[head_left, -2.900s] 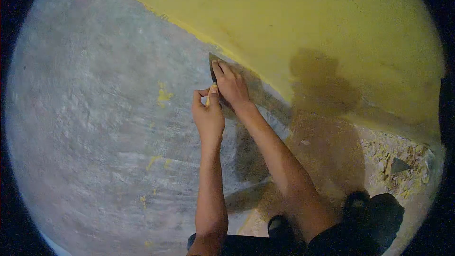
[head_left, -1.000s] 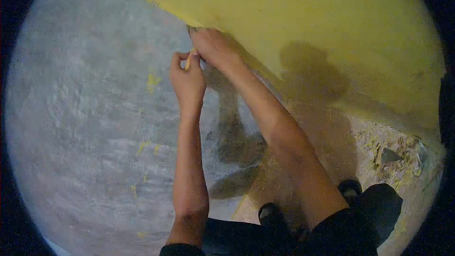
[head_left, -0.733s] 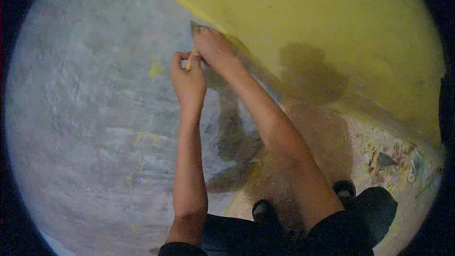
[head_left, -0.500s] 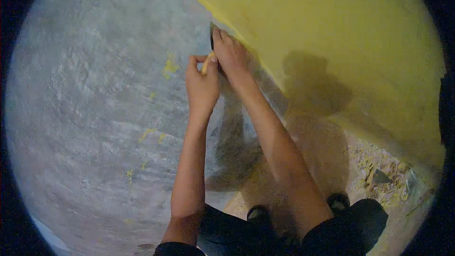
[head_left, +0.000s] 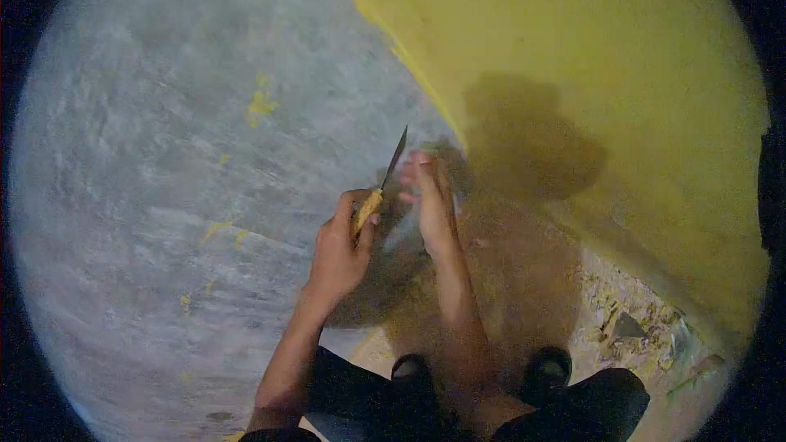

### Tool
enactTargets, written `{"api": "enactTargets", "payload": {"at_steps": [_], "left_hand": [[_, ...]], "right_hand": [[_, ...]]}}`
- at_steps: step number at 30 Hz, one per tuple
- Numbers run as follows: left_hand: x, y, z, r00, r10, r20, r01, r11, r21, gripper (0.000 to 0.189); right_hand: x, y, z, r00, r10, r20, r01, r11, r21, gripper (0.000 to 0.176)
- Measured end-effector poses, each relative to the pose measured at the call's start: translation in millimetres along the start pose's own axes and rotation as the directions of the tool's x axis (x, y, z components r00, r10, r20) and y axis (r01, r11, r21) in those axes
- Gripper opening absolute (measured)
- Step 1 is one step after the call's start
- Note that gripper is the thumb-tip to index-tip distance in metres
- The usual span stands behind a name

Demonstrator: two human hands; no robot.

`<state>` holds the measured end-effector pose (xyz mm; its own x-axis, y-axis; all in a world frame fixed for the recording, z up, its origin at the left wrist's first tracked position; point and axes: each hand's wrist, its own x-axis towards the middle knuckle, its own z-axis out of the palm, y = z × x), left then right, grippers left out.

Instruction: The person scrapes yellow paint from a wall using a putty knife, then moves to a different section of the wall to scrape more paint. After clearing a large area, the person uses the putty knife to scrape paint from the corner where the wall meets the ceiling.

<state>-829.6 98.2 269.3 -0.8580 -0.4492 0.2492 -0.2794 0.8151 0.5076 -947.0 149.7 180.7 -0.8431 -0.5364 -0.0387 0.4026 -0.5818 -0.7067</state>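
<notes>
Nearest us, our dark clothing [head_left: 589,401] shows at the bottom, with our dark footwear [head_left: 410,368] on the floor [head_left: 508,278]. Our left hand [head_left: 336,258] is closed around the yellow handle [head_left: 370,206] of a scraper [head_left: 396,154], whose blade shows as a thin, dark sliver. The scraper's long axis slants away from our left hand, up and to the right, with its tip farthest from us. Our right hand [head_left: 434,200] is empty, its blurred fingers apart just to the right of the blade; we cannot tell whether they touch it. The left is the nearer hand to the handle. Off to the right, a triangular blade [head_left: 629,326] lies among yellow and pale flakes [head_left: 602,282]. Beyond, yellow paint [head_left: 532,16] meets the patchy grey surface [head_left: 164,131] along an uneven edge.
</notes>
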Motion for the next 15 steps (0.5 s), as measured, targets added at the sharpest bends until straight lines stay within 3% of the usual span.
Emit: {"api": "enactTargets", "payload": {"at_steps": [1, 2, 3, 4, 5, 6, 8, 9, 11, 12, 14, 15], "left_hand": [[-3, -8, 5, 0.996, 0.091, 0.014, -0.092, 0.986, 0.137, 0.030], [-4, -16, 10, 0.982, 0.184, 0.042, -0.189, 0.944, 0.270, 0.036], [-9, -23, 16, 0.982, 0.179, 0.053, -0.187, 0.945, 0.268, 0.036], [-14, -28, 24, 0.987, 0.119, 0.107, -0.154, 0.890, 0.429, 0.043], [-18, -31, 30, 0.988, 0.054, 0.146, -0.130, 0.804, 0.580, 0.050], [-19, -29, 33, 0.987, 0.053, 0.151, -0.132, 0.802, 0.582, 0.050], [-20, -24, 37, 0.960, 0.024, 0.279, -0.144, 0.896, 0.420, 0.058], [-18, -28, 37, 0.958, 0.023, 0.287, -0.147, 0.896, 0.420, 0.058], [-11, -37, 35, 0.945, 0.276, 0.175, -0.314, 0.915, 0.254, 0.061], [-10, -39, 32, 0.945, 0.274, 0.179, -0.313, 0.916, 0.251, 0.061], [-12, -37, 25, 0.951, -0.074, 0.301, 0.033, 0.990, 0.136, 0.061], [-11, -36, 22, 0.948, -0.076, 0.308, 0.035, 0.990, 0.136, 0.061]], "right_hand": [[-2, 6, -1, 1.000, 0.013, -0.012, -0.013, 1.000, -0.001, 0.049], [-2, 12, -1, 0.992, 0.093, 0.089, -0.096, 0.995, 0.029, 0.045], [-2, 18, 1, 0.967, 0.168, 0.193, -0.181, 0.982, 0.052, 0.041], [13, 66, 1, 0.996, -0.035, 0.079, 0.052, 0.973, -0.224, 0.031], [8, 62, 5, 0.997, -0.032, 0.076, 0.048, 0.974, -0.222, 0.031], [0, 47, 10, 0.999, 0.015, 0.042, -0.011, 0.996, -0.092, 0.027], [-4, 46, 15, 0.995, 0.101, -0.023, -0.096, 0.980, 0.174, 0.021], [-4, 52, 14, 0.994, 0.104, -0.031, -0.097, 0.979, 0.178, 0.021], [-4, 60, 9, 1.000, 0.013, -0.028, -0.003, 0.938, 0.345, 0.021], [-1, 68, 8, 0.999, 0.017, -0.033, -0.005, 0.939, 0.345, 0.021], [10, 90, 4, 0.979, -0.151, -0.137, 0.161, 0.985, 0.068, 0.023], [15, 96, 2, 0.979, -0.147, -0.144, 0.158, 0.985, 0.068, 0.023]]}}
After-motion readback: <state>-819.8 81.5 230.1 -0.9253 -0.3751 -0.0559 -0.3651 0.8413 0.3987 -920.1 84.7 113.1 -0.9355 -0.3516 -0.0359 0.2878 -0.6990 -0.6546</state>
